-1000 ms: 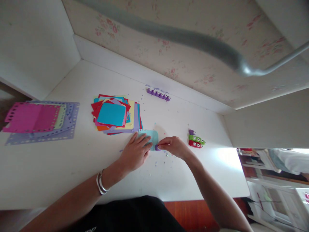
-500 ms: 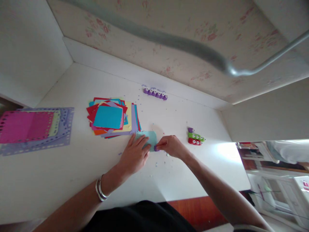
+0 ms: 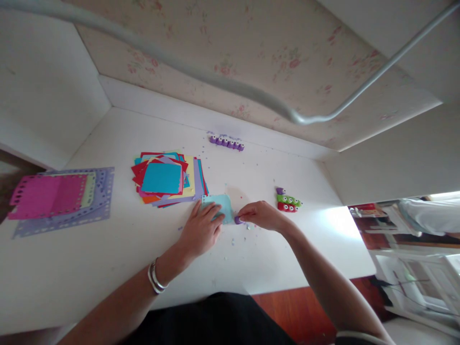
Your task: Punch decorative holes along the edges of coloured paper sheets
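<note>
My left hand (image 3: 201, 230) lies flat with fingers spread on a small light blue sheet of paper (image 3: 223, 203), pressing it against the white table. Tiny holes run along the sheet's upper left edge. Pinched in the fingers of my right hand (image 3: 259, 215) is a small purple paper punch (image 3: 237, 220), just off the sheet's lower right corner. Punched bits of paper (image 3: 233, 242) lie scattered beneath it. A stack of coloured paper (image 3: 161, 178) sits beside the left fingertips.
A row of purple punches (image 3: 227, 143) stands near the back ledge. Green punches (image 3: 289, 200), red ones (image 3: 287, 207) and one purple punch (image 3: 280, 190) are grouped at right. Pink and lilac sheets with punched edges (image 3: 50, 197) lie far left. A pale cable (image 3: 251, 93) hangs above.
My right hand has drawn the purple punch slightly right, away from the sheet's corner. My left hand stays on the paper. The view has shifted a little.
</note>
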Available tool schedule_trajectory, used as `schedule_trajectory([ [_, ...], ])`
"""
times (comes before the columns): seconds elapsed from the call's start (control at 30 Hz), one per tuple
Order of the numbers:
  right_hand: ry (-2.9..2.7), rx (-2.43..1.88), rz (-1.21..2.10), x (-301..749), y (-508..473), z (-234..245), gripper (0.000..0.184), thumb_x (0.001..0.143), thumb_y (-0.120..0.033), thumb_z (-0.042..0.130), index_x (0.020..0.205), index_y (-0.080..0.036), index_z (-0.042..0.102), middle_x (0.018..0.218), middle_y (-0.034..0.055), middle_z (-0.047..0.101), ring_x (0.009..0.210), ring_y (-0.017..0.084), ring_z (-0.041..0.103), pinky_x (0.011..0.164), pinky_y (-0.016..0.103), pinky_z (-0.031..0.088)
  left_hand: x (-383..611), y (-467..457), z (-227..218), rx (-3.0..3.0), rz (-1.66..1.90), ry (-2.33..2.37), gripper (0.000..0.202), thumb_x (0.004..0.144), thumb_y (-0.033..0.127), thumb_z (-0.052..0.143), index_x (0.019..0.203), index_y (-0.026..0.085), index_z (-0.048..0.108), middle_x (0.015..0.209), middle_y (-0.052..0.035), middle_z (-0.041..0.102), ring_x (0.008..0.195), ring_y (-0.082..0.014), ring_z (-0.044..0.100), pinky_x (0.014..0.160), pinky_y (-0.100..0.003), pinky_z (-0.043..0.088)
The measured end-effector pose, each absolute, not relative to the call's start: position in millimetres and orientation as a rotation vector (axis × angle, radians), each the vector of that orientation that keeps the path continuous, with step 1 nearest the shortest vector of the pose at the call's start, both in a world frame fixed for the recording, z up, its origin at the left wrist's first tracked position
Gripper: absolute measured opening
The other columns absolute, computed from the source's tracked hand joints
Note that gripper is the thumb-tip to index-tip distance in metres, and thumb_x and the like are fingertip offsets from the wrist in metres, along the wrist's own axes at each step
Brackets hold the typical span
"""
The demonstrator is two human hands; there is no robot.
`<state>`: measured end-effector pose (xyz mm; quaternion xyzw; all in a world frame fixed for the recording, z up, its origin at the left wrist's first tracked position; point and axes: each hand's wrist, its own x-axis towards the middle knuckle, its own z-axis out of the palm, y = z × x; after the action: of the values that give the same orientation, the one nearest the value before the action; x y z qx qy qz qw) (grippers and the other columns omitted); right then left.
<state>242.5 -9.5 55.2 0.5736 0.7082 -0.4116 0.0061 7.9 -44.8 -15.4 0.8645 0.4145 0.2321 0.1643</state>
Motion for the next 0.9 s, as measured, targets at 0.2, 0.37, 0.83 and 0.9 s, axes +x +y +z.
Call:
schedule_trajectory([
  [0.2,2.220,2.023,-1.095,256,-27,58,0.025,0.085,-0.036,0.057,0.101,-0.027,0.074,0.095,0.0023,0.074,0.077,0.017,0.068,0.068,0.027,0.050,9,-45,-13,2.479,0.633,1.196,0.025,0.091,0.023,0.049,0.111,0.024,0.064,0.129,-0.0068,0.059,0.124,-0.0242,0.049,0.114,-0.054,0.017],
  [0.37,2.371,2.104,-0.852,246,-48,46,0.026,0.082,-0.037,0.062,0.103,-0.024,0.072,0.099,0.0049,0.073,0.079,0.018,0.067,0.074,0.031,0.050,11,-45,-11,2.481,0.645,1.199,0.025,0.090,0.022,0.050,0.110,0.024,0.065,0.129,-0.0065,0.060,0.125,-0.0237,0.048,0.115,-0.054,0.017],
  [0.83,1.874,3.083,-0.740,390,-9,73,0.041,0.074,-0.039,0.064,0.107,-0.015,0.072,0.087,0.0110,0.075,0.081,0.024,0.070,0.067,0.033,0.053,14,-42,-12,2.524,0.620,1.219,0.026,0.089,0.017,0.051,0.109,0.024,0.066,0.126,-0.0082,0.061,0.121,-0.0240,0.052,0.113,-0.052,0.023],
  [0.9,1.857,2.961,-0.469,407,1,69,0.037,0.075,-0.039,0.063,0.104,-0.018,0.073,0.085,0.0096,0.076,0.082,0.024,0.070,0.070,0.033,0.053,14,-42,-12,2.517,0.640,1.225,0.025,0.089,0.018,0.051,0.108,0.024,0.066,0.125,-0.0079,0.061,0.120,-0.0236,0.053,0.113,-0.052,0.023],
])
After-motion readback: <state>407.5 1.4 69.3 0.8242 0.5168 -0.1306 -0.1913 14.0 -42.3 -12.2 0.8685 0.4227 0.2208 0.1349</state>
